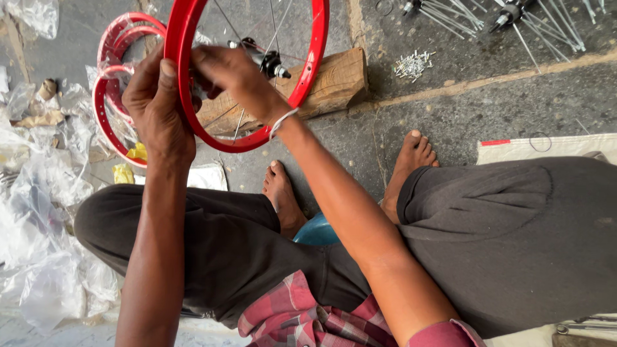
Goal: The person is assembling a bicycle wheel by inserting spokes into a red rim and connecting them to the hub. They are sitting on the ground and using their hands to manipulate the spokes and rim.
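While the person sits low with bare feet [411, 160] on the stone floor [488, 96], both hands work on a red rim [313, 58] held upright above the knees. Its left hand [157, 106] clasps the rim's near left edge, thumb pressed over the red metal, fingers curled behind it. Reaching through the spokes [276, 26], the right hand [234, 74] has its fingers pinched together inside the rim near the dark hub [270, 62]; what they pinch I cannot tell. A white band [283, 121] circles that wrist. Behind the rim lies a wooden block [334, 80], the rim's lower arc passing in front of it. More red rims [106, 115], partly wrapped in clear plastic [38, 212], lean at the left. Small silver nipples [412, 64] lie heaped on the floor beyond the block, and further hubs with loose spokes [540, 22] rest at the top right.
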